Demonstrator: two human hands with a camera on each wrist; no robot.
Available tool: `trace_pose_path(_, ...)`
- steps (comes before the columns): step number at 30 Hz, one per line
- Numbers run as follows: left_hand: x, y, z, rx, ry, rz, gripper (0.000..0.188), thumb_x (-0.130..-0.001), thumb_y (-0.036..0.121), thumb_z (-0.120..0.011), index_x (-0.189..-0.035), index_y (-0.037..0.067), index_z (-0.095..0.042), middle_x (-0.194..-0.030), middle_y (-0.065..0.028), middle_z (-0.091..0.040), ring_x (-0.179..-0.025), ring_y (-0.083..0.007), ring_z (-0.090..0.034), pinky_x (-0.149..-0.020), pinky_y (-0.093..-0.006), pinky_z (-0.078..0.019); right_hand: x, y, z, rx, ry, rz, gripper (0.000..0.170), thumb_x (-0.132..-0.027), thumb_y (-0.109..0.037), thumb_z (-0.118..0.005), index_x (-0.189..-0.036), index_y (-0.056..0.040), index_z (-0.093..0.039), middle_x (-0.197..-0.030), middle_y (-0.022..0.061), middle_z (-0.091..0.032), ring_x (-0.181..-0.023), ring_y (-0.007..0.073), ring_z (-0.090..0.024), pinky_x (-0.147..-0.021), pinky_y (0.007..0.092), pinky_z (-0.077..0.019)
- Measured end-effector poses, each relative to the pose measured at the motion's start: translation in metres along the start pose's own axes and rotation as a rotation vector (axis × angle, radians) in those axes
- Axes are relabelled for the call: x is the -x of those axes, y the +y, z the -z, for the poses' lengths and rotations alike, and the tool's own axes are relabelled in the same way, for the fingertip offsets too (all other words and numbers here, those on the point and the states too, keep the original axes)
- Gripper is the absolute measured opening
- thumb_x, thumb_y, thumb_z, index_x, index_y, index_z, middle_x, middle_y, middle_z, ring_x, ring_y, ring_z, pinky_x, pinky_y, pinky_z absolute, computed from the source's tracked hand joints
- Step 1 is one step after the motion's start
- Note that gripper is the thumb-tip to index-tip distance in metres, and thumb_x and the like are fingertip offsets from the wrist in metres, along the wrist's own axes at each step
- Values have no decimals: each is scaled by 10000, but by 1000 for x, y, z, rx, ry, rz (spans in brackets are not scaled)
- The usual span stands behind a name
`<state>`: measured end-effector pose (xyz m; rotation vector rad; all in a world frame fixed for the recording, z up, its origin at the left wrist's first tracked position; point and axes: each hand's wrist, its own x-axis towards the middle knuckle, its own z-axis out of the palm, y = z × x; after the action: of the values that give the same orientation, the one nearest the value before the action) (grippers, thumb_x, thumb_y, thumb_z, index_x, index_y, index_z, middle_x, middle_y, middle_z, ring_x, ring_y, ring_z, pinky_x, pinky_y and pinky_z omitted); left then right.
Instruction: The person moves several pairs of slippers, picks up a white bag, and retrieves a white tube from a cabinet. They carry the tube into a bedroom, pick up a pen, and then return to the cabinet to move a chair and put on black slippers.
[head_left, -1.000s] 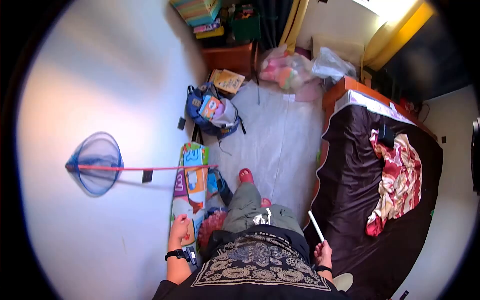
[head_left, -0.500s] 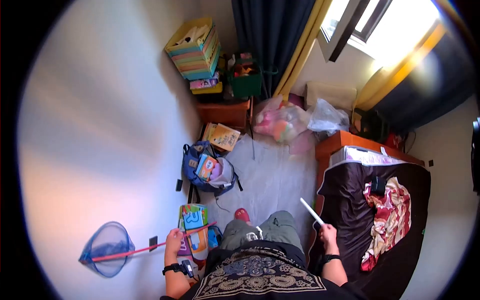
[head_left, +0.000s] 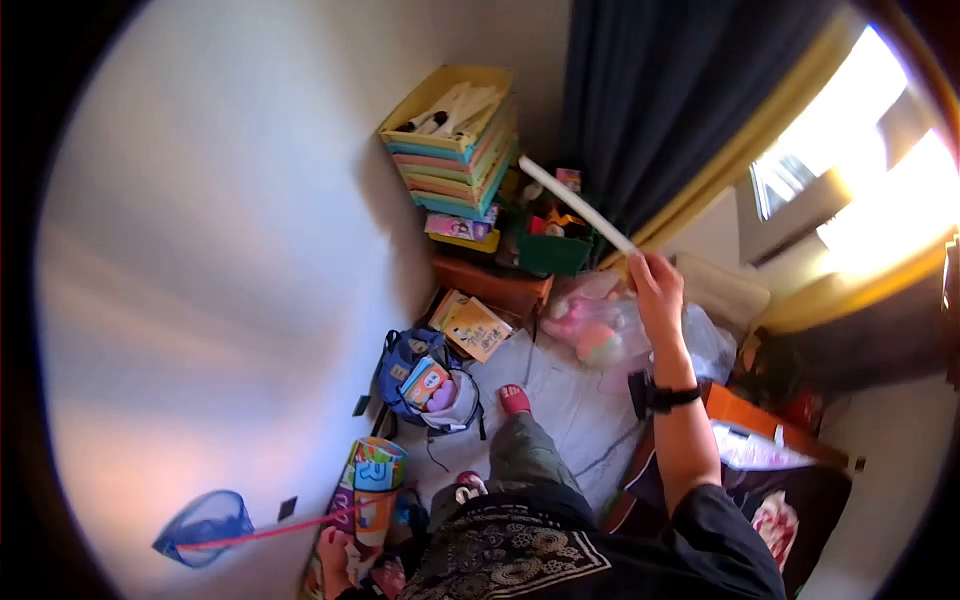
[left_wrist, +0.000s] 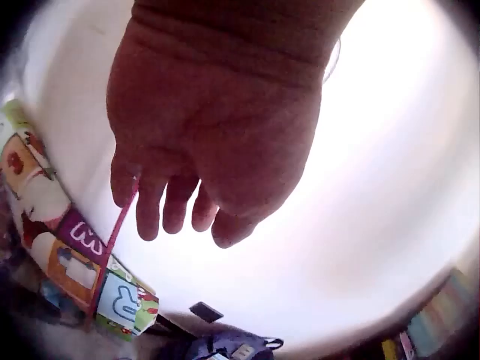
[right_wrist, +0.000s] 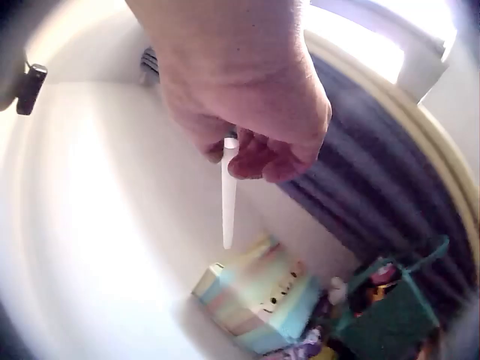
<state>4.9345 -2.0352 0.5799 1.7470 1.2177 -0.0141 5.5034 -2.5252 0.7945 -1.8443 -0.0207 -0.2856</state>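
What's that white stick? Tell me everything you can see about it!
The white stick is long, straight and slim, with a smooth surface that looks like plastic. Seen from the right wrist, it narrows a little towards its free tip, and something dark shows at the gripped end. The right hand holds it in the air by that end. In the head view it slants up and left, its tip just right of the pastel stack. I can't see anything else touching it.

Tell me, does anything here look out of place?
The blue backpack gapes open on the floor, books showing, near loose books: it looks left half-packed. The white stick in the right hand looks straight.
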Motion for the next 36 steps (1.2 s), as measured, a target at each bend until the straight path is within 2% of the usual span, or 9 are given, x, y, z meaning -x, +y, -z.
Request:
trace_pose_path(2,49,52,-18,27,135,251,277,-865,162,-544,-1059,-36,-549,-920,-97,-596,-798,-148,-568,-709,-278,-467,-75,-13,-41,103,-27,98,266,-861,-263,-594,-873,0,-637,-614,-13,-553,-563,55,-495,-507,212,-373)
trace_pose_path(7,129,25,-50,152,221,210,332,-871,202,-542,-1099,-39,-533,-1029,-119,-592,-930,-200,-549,-801,-308,-459,-207,-48,-152,332,3,352,411,-798,-420,-626,-857,-14,-656,-677,122,-627,-659,231,-634,-621,339,-482)
trace_pose_path(11,225,50,-108,232,430,365,356,-867,200,-536,-1130,-39,-528,-1035,-121,-593,-915,-192,-551,-796,-309,-458,-226,-45,-237,368,-408,360,521,-811,-460,-605,-1127,-46,-594,-969,136,-652,-895,253,-627,-784,351,-470)
trace_pose_path(17,362,89,-199,577,702,763,338,-852,173,-542,-1109,-45,-539,-1035,-110,-608,-950,-188,-561,-840,-323,-441,-113,-27,-267,4,-762,325,356,-896,-263,-564,-1172,-38,-570,-1073,41,-612,-895,126,-577,-726,277,-488)
trace_pose_path(22,453,17,-264,580,872,752,315,-856,157,-574,-1091,-51,-550,-1125,-155,-594,-1065,-217,-548,-926,-314,-400,-20,-58,-290,-205,-1158,330,315,-894,-205,-582,-1167,-48,-573,-1033,30,-608,-811,86,-534,-673,231,-445)
trace_pose_path(28,532,30,-264,411,1139,726,354,-855,156,-587,-1159,-13,-520,-1096,-127,-591,-1003,-186,-559,-874,-288,-426,104,-186,-238,-510,-1306,692,334,-900,-177,-553,-1181,4,-540,-981,70,-605,-833,101,-517,-704,245,-428)
trace_pose_path(33,634,48,-236,354,1473,616,286,-886,125,-563,-1154,31,-536,-986,-10,-557,-868,-79,-511,-769,-222,-428,219,-259,-192,-962,-1668,1095,267,-931,-91,-415,-1145,49,-491,-1063,126,-525,-773,145,-446,-685,269,-369)
trace_pose_path(35,685,39,-235,372,1649,591,260,-890,78,-549,-1145,29,-542,-979,-4,-555,-872,-69,-510,-765,-210,-426,292,-287,-161,-1033,-1633,1170,329,-924,-180,-462,-1166,42,-488,-1057,141,-524,-775,162,-428,-658,307,-352)
trace_pose_path(36,710,51,-230,359,1720,622,252,-889,58,-543,-1138,25,-548,-985,-8,-552,-880,-74,-511,-763,-203,-425,319,-310,-152,-1075,-1834,1301,355,-927,-185,-462,-1208,33,-472,-1076,126,-519,-812,161,-439,-703,299,-357)
